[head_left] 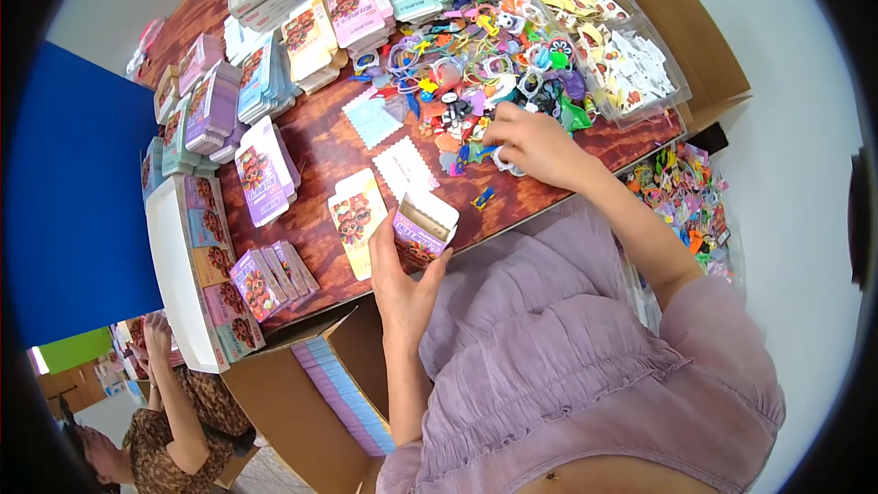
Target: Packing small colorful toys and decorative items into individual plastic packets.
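Note:
My left hand (401, 291) is wrapped around a small purple carton (422, 242) near the table's front edge. The carton's top is open, and its inside looks brown. My right hand (532, 146) is at the near side of a heap of small colourful plastic trinkets (485, 59), fingers curled down among them. Whatever those fingers pinch is hidden. A small blue and yellow toy (483, 198) lies apart from the heap. Beside the held carton lie a flat yellow carton (357, 220), a white zigzag-edged packet (405, 167) and a light blue packet (370, 119).
Stacks of flat cartons (265, 78) line the table's far left. Purple cartons (265, 284) and a white display box (187, 265) sit nearer. A clear tray (672, 96) holds small cards. Below are an open cardboard box (274, 402) and more trinkets (681, 206). Another person (174, 430) works at lower left.

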